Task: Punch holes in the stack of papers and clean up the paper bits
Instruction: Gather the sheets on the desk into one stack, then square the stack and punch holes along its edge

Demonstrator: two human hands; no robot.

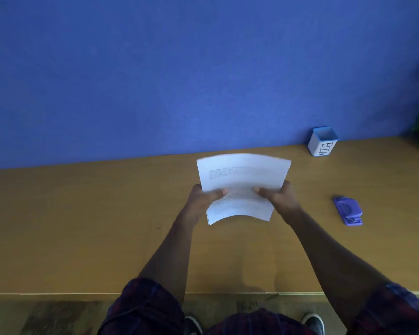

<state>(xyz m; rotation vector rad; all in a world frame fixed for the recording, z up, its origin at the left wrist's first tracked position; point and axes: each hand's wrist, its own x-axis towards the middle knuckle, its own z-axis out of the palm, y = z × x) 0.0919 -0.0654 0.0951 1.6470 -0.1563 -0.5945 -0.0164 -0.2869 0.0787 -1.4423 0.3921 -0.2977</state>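
Holding stack of papers (243,175) in left hand (203,199) and right hand (279,198), I log hole punch (348,210) on desk (82,226), rightward, nearer right hand.

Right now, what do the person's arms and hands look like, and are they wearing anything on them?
Both hands are bare: the left hand and right hand show no gloves, rings or watch. The forearms are uncovered too. A dark plaid sleeve, in deep red and navy checks, is rolled up near the left elbow, and a matching right sleeve ends near the right elbow.

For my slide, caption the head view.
Both hands hold the paper stack above the desk; hole punch lies right.
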